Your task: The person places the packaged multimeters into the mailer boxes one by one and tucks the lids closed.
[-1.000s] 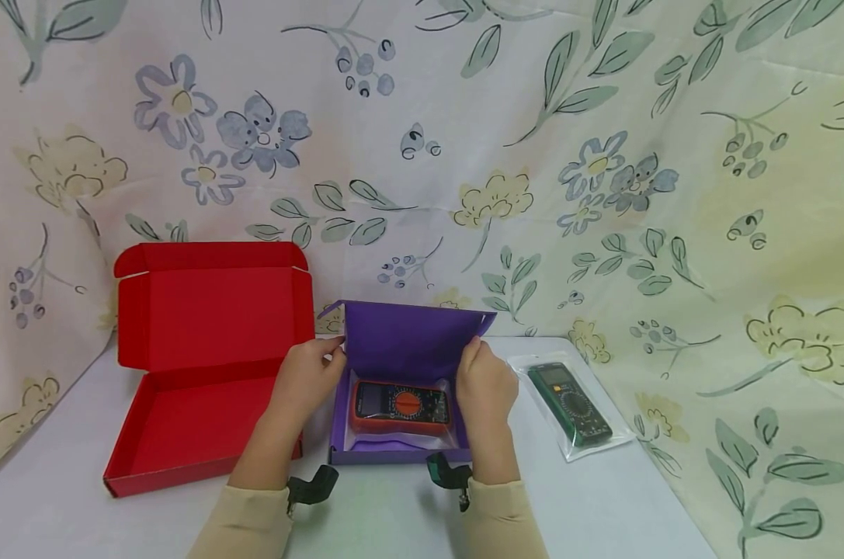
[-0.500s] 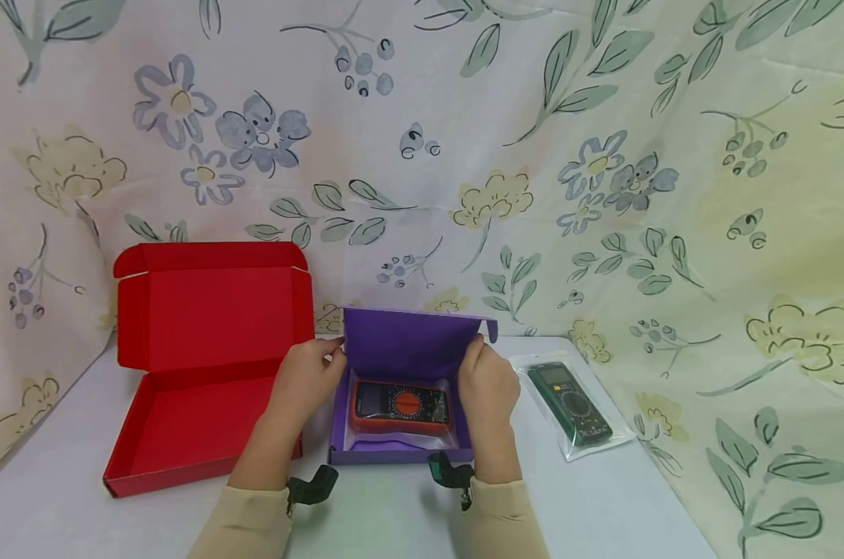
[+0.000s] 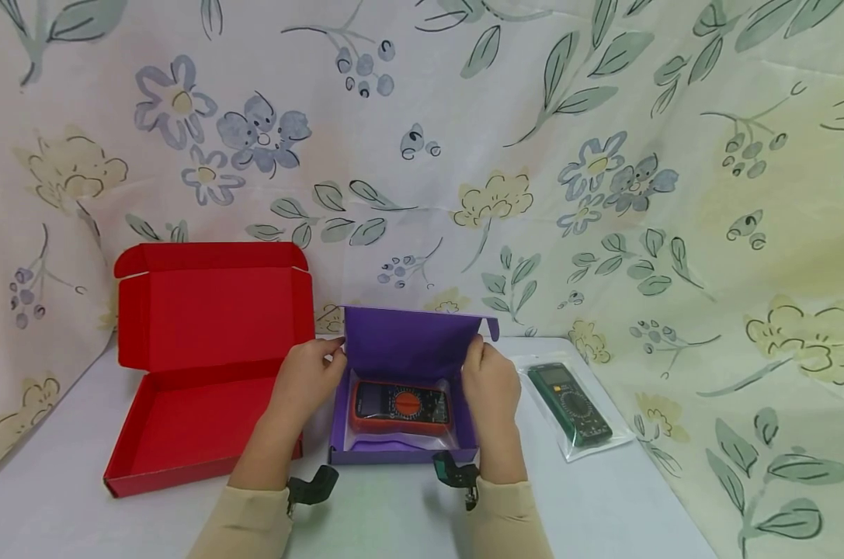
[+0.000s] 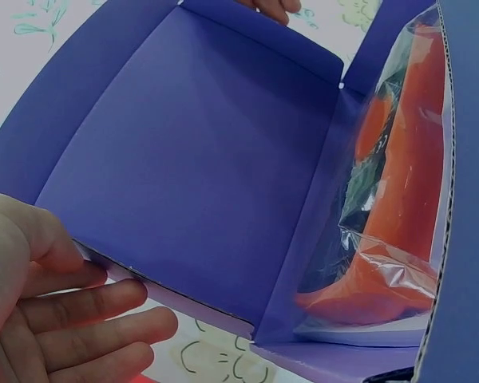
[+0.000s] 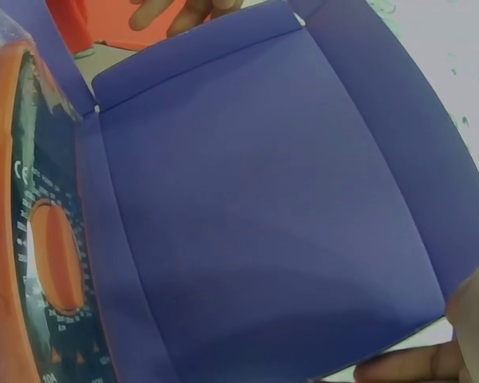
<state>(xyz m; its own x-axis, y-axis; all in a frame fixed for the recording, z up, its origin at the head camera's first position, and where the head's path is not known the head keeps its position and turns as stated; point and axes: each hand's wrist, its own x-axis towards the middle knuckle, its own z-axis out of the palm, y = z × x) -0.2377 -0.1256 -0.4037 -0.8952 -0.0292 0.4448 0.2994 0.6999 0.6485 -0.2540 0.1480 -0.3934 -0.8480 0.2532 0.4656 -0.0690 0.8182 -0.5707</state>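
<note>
A purple cardboard box (image 3: 401,456) stands on the table with its lid (image 3: 411,341) raised. Inside lies a red-orange multimeter (image 3: 402,405) in a clear plastic bag, its round dial facing up. My left hand (image 3: 308,379) pinches the lid's left side flap (image 4: 168,291) between thumb and forefinger, with the other fingers loosely extended outside it. At the lid's right edge, my right hand (image 3: 491,384) grips the side between thumb and fingers. The right wrist view shows only part of that thumb and finger (image 5: 411,363).
To the left sits a red box (image 3: 184,423) with its lid standing up. A green multimeter (image 3: 570,404) in a clear bag lies right of my right hand. Behind the white table (image 3: 387,516) hangs a floral cloth (image 3: 422,178).
The lid's front and side flaps have shifted: the left one no longer sticks out, and a flap end now hangs at the upper right. My right hand has edged slightly right.
</note>
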